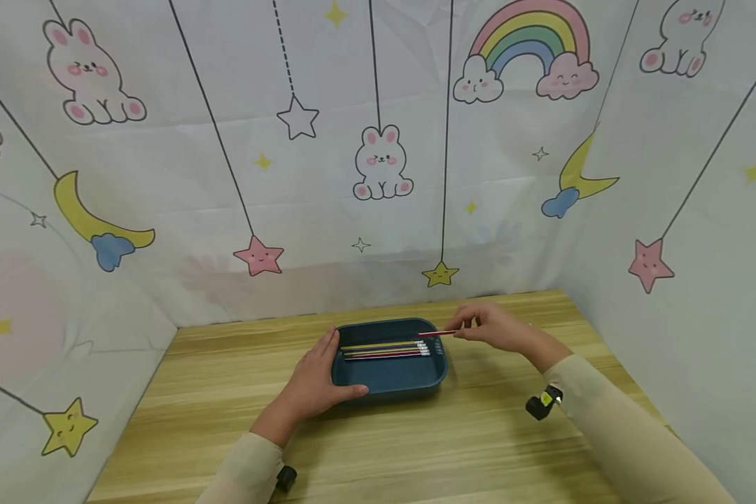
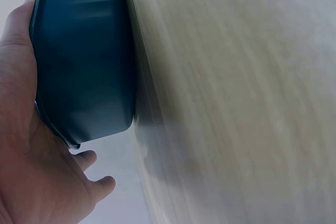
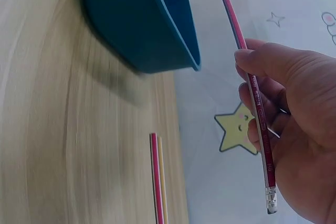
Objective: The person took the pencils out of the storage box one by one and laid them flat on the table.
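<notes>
A dark teal tray [image 1: 390,392] sits on the table with several striped pencils [image 1: 384,352] lying side by side in it, their metal-capped ends to the right. My left hand [image 1: 311,381] rests at the tray's left end, thumb over the near rim and fingers along its left side. In the left wrist view, two fingertips [image 2: 105,184] stick out past the tray's end. Above the table at the tray's right end, my right hand [image 1: 488,327] pinches a red and black pencil [image 3: 257,108]. Its silver eraser end points back towards the wrist, its other end towards the tray.
Two more pencils [image 3: 156,177], one red and one yellow, lie on the wooden table [image 1: 479,434] to the right of the tray. White cloth walls [image 1: 315,210] printed with bunnies, stars and moons enclose the table's back and sides.
</notes>
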A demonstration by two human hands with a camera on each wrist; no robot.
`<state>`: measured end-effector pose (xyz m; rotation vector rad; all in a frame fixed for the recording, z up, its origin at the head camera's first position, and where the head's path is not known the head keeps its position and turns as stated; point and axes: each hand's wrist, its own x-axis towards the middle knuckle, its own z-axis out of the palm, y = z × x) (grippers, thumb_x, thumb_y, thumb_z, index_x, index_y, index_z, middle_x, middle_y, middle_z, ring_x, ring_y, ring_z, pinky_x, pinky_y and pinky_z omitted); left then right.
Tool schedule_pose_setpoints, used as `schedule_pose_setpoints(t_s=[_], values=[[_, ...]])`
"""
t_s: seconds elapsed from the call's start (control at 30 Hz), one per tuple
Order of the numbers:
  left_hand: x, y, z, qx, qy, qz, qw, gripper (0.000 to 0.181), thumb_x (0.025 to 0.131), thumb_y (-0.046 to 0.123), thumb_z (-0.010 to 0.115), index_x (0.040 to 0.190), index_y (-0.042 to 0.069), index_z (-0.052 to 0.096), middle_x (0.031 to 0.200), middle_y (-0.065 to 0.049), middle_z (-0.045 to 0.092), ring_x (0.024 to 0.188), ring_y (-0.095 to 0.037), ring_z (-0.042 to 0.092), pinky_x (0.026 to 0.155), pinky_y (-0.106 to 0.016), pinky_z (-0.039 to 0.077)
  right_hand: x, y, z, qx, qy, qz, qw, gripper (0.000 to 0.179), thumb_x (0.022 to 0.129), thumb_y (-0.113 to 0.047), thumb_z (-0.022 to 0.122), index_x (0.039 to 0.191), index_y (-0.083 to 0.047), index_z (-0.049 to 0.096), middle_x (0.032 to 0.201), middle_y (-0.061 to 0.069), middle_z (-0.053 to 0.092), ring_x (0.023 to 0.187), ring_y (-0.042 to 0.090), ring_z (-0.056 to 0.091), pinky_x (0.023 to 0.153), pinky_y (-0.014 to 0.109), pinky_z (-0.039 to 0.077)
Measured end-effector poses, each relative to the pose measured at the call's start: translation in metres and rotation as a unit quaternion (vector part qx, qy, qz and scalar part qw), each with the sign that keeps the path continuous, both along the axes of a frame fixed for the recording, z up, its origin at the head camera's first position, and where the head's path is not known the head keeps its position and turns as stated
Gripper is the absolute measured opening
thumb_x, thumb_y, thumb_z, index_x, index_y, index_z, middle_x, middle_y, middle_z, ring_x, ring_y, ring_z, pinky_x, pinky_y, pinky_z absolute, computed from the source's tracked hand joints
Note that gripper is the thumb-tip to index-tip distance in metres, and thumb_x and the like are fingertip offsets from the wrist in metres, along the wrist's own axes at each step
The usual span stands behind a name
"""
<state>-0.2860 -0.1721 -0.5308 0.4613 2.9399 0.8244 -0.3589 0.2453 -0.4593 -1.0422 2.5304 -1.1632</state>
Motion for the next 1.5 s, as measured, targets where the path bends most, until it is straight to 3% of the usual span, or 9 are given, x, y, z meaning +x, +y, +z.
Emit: schedule_pose_setpoints(t_s=[0.33, 0.57, 0.83, 1.33, 1.5], values=[[0.000, 0.000, 0.001, -0.002, -0.003, -0.001, 1.0000, 0.134, 0.086, 0.077, 0.083, 0.178, 0.007, 0.015, 0.185, -0.015, 0.013, 0.169, -0.041, 0.018, 0.129, -0.072, 0.021, -0.004, 0.019, 0.001, 0.018, 0.005, -0.017, 0.9997, 0.018, 0.105, -0.005, 0.077, 0.119, -0.010, 0.086, 0.110, 0.007, 0.076, 0.083, 0.019, 0.063, 0.069, 0.032, 0.053], [0.000, -0.001, 0.003, -0.002, -0.004, -0.001, 1.0000, 0.134, 0.086, 0.077, 0.083, 0.178, 0.006, 0.016, 0.185, -0.015, 0.013, 0.169, -0.041, 0.018, 0.129, -0.071, 0.021, -0.006, 0.034, 0.000, 0.012, -0.011, -0.033, 0.9993, 0.017, 0.104, -0.003, 0.076, 0.118, -0.006, 0.086, 0.113, 0.008, 0.075, 0.089, 0.023, 0.064, 0.073, 0.033, 0.054], [-0.001, -0.001, 0.001, -0.002, -0.004, -0.002, 1.0000, 0.134, 0.086, 0.077, 0.082, 0.178, 0.006, 0.016, 0.185, -0.015, 0.013, 0.168, -0.041, 0.018, 0.129, -0.071, 0.021, -0.007, 0.046, -0.002, 0.029, 0.001, -0.053, 0.9982, 0.018, 0.105, -0.007, 0.077, 0.119, -0.012, 0.087, 0.113, 0.004, 0.076, 0.099, 0.023, 0.065, 0.080, 0.037, 0.056], [-0.001, 0.000, 0.001, -0.008, -0.005, -0.003, 0.9999, 0.133, 0.086, 0.076, 0.082, 0.178, 0.006, 0.015, 0.185, -0.014, 0.012, 0.169, -0.040, 0.017, 0.130, -0.071, 0.020, -0.020, 0.068, -0.018, 0.043, 0.019, -0.079, 0.9958, 0.019, 0.103, -0.006, 0.079, 0.117, -0.013, 0.088, 0.104, 0.001, 0.075, 0.093, 0.020, 0.064, 0.078, 0.035, 0.054], [-0.001, 0.000, 0.001, -0.008, -0.006, -0.003, 0.9999, 0.134, 0.086, 0.077, 0.082, 0.178, 0.007, 0.015, 0.185, -0.014, 0.011, 0.169, -0.040, 0.016, 0.130, -0.071, 0.020, -0.020, 0.073, -0.026, 0.046, 0.013, -0.091, 0.9947, 0.020, 0.104, -0.004, 0.078, 0.119, -0.012, 0.087, 0.109, 0.000, 0.076, 0.101, 0.021, 0.069, 0.083, 0.036, 0.057]])
